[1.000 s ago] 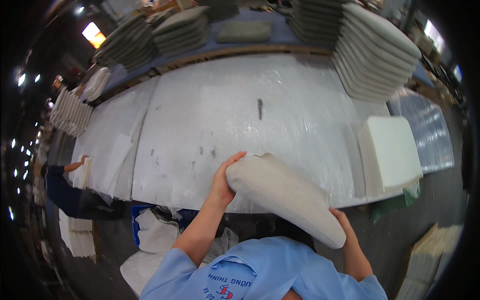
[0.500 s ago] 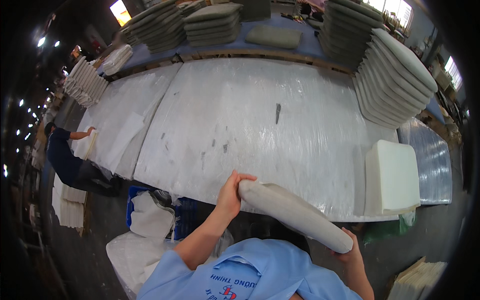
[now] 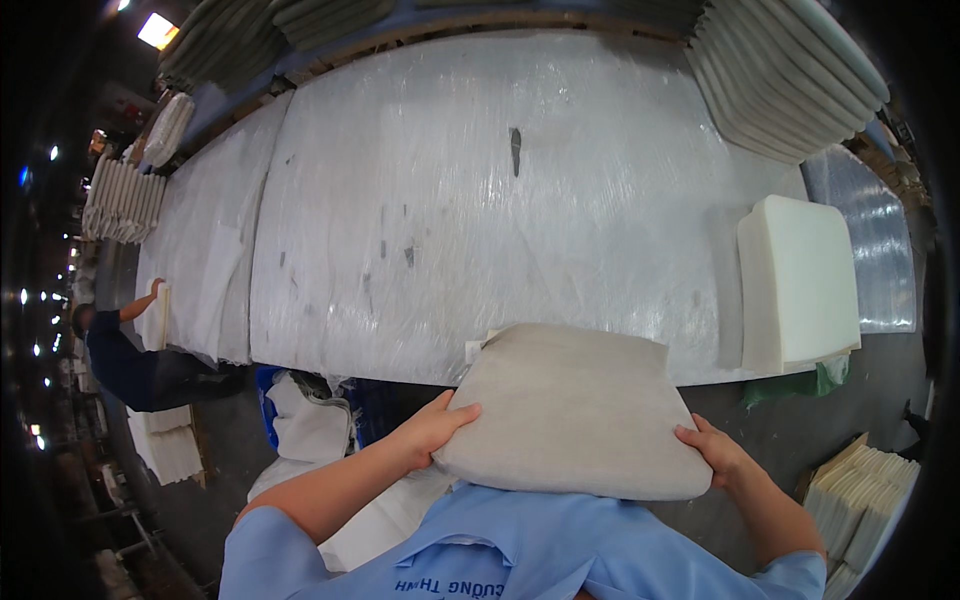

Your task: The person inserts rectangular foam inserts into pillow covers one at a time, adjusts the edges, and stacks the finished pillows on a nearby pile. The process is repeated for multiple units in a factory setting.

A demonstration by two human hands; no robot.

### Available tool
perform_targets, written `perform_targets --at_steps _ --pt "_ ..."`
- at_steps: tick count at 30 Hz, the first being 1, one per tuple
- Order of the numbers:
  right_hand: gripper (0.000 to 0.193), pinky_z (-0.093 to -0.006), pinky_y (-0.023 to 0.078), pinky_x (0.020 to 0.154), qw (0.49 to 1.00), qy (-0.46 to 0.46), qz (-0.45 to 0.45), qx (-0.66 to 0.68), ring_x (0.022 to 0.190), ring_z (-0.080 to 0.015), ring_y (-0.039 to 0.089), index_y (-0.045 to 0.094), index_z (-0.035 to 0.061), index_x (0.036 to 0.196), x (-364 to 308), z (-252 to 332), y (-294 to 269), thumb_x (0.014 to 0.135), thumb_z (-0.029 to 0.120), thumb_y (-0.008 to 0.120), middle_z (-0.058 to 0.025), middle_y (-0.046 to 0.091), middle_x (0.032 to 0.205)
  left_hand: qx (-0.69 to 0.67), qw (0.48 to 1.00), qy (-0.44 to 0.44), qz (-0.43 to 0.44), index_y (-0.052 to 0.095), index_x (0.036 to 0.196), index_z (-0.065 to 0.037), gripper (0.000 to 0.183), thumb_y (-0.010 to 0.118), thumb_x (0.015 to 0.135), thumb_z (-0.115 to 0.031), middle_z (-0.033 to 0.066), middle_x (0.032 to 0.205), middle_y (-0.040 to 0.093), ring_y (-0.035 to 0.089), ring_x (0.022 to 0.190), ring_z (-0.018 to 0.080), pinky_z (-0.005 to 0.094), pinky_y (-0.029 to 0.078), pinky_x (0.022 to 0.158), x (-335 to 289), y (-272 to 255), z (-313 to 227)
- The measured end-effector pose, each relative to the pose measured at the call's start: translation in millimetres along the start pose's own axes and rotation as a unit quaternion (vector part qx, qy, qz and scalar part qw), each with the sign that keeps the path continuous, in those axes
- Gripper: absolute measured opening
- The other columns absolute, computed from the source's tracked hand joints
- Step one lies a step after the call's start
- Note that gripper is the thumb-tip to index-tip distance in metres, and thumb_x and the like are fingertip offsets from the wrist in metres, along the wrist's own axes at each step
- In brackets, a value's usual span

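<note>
Between my two hands is a light grey-beige fabric-covered seat cushion (image 3: 575,415), its broad face turned up. Its far edge overlaps the near edge of the plastic-wrapped table (image 3: 450,200), and its near edge is close to my blue shirt. At the left side, my left hand (image 3: 440,428) grips the cushion with the thumb on top and the fingers hidden beneath. My right hand (image 3: 708,448) holds the opposite side the same way. A small white tag-like piece (image 3: 473,350) shows at the cushion's far left corner.
White foam pads (image 3: 808,285) are stacked on the table's right. Finished-looking cushions (image 3: 785,80) tower at the far right. Below the left edge is a blue crate (image 3: 268,400) with white fabric (image 3: 310,425). A co-worker (image 3: 130,360) stands at the left; more pads (image 3: 865,500) lie lower right.
The cushion has turned from edge-on and slanted to broad face up, roughly level. My left hand has moved lower and my right hand higher. The view has tilted down.
</note>
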State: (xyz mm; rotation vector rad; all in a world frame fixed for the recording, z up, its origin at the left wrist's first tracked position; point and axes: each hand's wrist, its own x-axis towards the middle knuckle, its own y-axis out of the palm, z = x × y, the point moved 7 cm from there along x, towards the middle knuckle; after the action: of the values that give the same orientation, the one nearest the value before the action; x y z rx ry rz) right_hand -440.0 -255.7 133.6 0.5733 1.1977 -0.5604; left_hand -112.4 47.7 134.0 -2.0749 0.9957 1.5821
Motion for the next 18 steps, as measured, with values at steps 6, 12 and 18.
perform_targets --at_steps 6,12,18 --pt "0.078 -0.0461 0.058 0.095 0.992 0.073 -0.041 -0.089 0.118 -0.0315 0.066 0.038 -0.0086 0.149 53 -14 -18 0.102 0.049 0.064 -0.0231 0.061 0.135 0.137 0.984 -0.106 -0.031 0.041 0.152 0.008 0.066 0.051 0.109 -0.042 0.0230 0.143 0.058 0.062 0.126 0.0287 0.0425 0.052 0.102 51 -10 9" --pt "0.084 -0.0441 0.057 0.095 0.974 0.144 -0.094 -0.144 0.112 -0.0312 0.069 0.048 -0.0128 0.143 105 -13 -39 0.102 0.060 0.056 -0.0244 0.065 0.129 0.283 0.947 -0.131 -0.078 0.048 0.140 0.019 0.087 0.046 0.104 -0.060 0.0358 0.137 0.059 0.066 0.120 0.0414 0.0472 0.052 0.099 114 -23 1" --pt "0.084 -0.0412 0.056 0.097 0.964 0.152 -0.127 -0.176 0.113 -0.0306 0.069 0.051 -0.0140 0.141 154 9 -40 0.102 0.061 0.053 -0.0235 0.067 0.128 0.332 0.926 -0.149 -0.101 0.054 0.134 0.020 0.086 0.046 0.103 -0.059 0.0375 0.130 0.062 0.066 0.119 0.0456 0.0490 0.050 0.101 161 -20 -16"
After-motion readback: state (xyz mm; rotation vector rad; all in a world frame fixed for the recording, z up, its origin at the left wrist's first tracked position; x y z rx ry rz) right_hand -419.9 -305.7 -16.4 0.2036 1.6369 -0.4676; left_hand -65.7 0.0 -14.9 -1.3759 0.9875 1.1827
